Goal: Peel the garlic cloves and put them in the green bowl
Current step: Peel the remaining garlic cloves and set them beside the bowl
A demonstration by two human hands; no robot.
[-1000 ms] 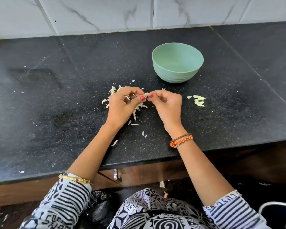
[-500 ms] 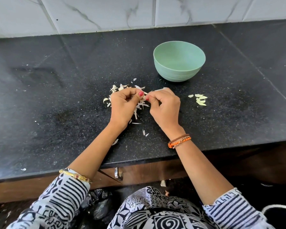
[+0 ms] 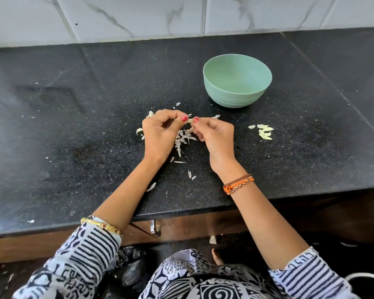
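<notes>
Both hands pinch 1 garlic clove [image 3: 190, 120] between thumbs above the skin scraps [image 3: 183, 139]: left hand [image 3: 160, 134] grips, right hand [image 3: 216, 137] should strip skin cleanly.

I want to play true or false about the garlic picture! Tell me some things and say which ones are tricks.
1. Both hands pinch one garlic clove between them. True.
2. The green bowl is full of peeled cloves. False: nothing shows inside it.
3. A little group of cloves lies on the counter beside the right hand. True.
4. The pile of papery peels sits inside the bowl. False: it lies on the counter under the hands.
5. The left hand is resting flat on the counter. False: it is curled around the clove.
</notes>
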